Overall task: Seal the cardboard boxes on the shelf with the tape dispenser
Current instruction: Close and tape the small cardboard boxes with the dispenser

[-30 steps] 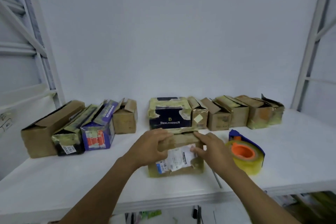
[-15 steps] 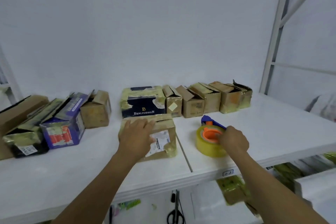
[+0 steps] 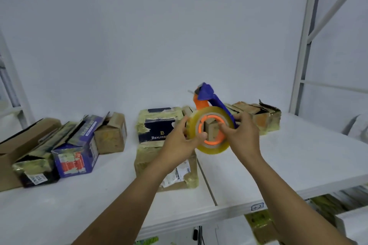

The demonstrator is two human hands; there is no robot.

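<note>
Both hands hold the tape dispenser (image 3: 211, 125) up in the air above the shelf. It has a blue frame, an orange core and a yellowish clear tape roll. My left hand (image 3: 180, 139) grips the roll's left rim, with the thumb by the orange core. My right hand (image 3: 240, 132) grips the right side, fingers through the core. Below the hands, a taped cardboard box (image 3: 179, 173) with a white label rests on the white shelf (image 3: 278, 165), partly hidden by my left forearm.
A dark Benlydesign box (image 3: 155, 125) stands behind the labelled box. A row of open cardboard boxes (image 3: 260, 115) lines the back right. At the left sit a blue box (image 3: 77, 149) and brown boxes (image 3: 111, 135). A shelf upright (image 3: 304, 45) rises at the right.
My right hand lifted the tape dispenser off the shelf. My left hand left the labelled box and took hold of the roll. The view shifted right.
</note>
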